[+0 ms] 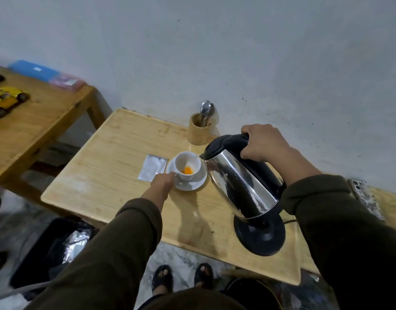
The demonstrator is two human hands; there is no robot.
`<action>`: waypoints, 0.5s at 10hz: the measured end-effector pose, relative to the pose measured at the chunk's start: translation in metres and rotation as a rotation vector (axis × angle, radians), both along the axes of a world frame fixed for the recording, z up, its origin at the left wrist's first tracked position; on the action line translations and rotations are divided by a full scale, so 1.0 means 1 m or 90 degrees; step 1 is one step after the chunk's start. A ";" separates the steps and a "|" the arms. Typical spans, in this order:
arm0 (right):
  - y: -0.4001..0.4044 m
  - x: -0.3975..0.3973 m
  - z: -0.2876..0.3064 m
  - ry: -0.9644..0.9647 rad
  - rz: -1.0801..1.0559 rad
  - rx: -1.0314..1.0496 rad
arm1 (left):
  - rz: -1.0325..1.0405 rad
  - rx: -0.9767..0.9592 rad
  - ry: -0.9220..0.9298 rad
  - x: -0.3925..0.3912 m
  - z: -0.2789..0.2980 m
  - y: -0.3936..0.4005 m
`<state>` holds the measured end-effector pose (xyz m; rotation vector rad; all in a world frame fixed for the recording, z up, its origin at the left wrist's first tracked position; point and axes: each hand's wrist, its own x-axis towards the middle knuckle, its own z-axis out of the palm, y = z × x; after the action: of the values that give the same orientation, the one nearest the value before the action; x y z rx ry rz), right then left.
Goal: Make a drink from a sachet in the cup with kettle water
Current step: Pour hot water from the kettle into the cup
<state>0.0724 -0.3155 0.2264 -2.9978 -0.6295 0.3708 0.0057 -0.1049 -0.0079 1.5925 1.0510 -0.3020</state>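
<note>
A white cup (pixel 191 163) stands on a white saucer (pixel 193 185) on the light wooden table (pixel 116 157), with orange powder at its bottom. My left hand (pixel 162 182) grips the cup's handle at the saucer's left edge. My right hand (pixel 263 142) is closed on the black handle of a steel kettle (pixel 239 180), which is lifted off its black base (pixel 259 233) and tilted left, its spout right at the cup's rim. A silver sachet (pixel 152 167) lies flat just left of the saucer.
A wooden holder (pixel 199 132) with spoons stands at the wall behind the cup. A second table at the left carries a yellow toy car (pixel 6 100) and a blue box (pixel 33 70). A black bin (pixel 51 249) sits on the floor below the table.
</note>
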 end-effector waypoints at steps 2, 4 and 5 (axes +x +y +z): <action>0.000 0.008 -0.008 0.023 0.020 -0.017 | 0.062 -0.063 -0.018 0.004 0.002 0.001; -0.001 0.013 -0.014 0.022 0.027 -0.023 | 0.068 -0.073 -0.025 0.003 0.000 0.002; 0.001 0.014 -0.014 0.030 0.027 -0.018 | 0.095 -0.077 -0.032 0.007 -0.005 0.002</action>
<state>0.0867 -0.3148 0.2120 -2.9970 -0.6900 0.4540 0.0126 -0.1034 -0.0132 1.3988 1.0853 -0.2194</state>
